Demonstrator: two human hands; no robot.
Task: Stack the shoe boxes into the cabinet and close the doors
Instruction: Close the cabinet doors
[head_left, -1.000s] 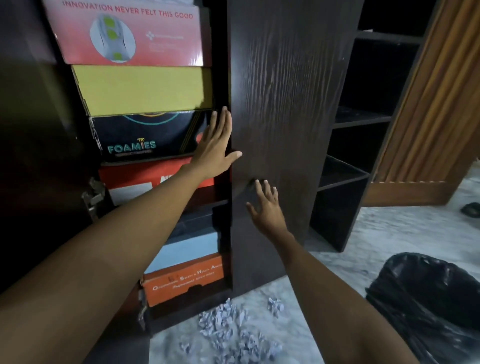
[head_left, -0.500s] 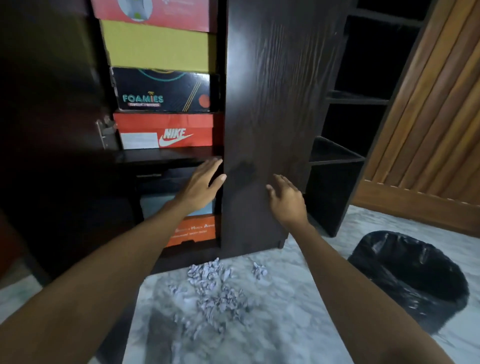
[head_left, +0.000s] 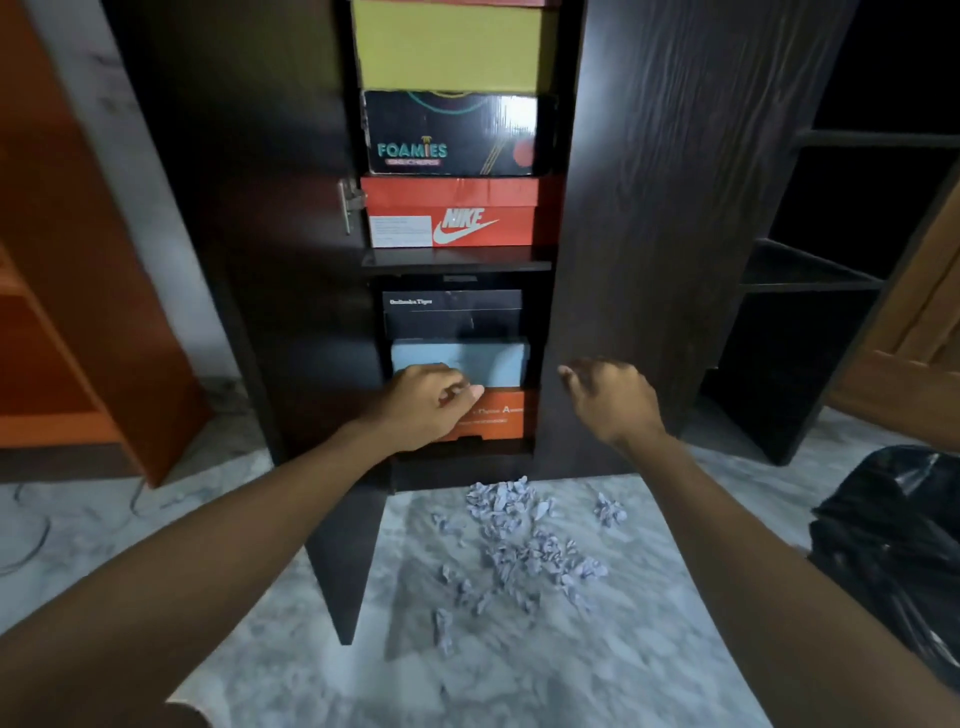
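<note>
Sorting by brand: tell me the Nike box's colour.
The Nike box is red-orange with a white swoosh; head view.

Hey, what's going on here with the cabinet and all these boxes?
A person is finishing loading shoe boxes into a dark wooden cabinet. The upper shelf holds a yellow box, a black Foamies box and a red Nike box; below sit a black box, a pale blue box and an orange box. The left hand is in front of the lowest boxes, the right hand is at the right door. Both doors are partly open. Crumpled paper litters the floor.
</note>
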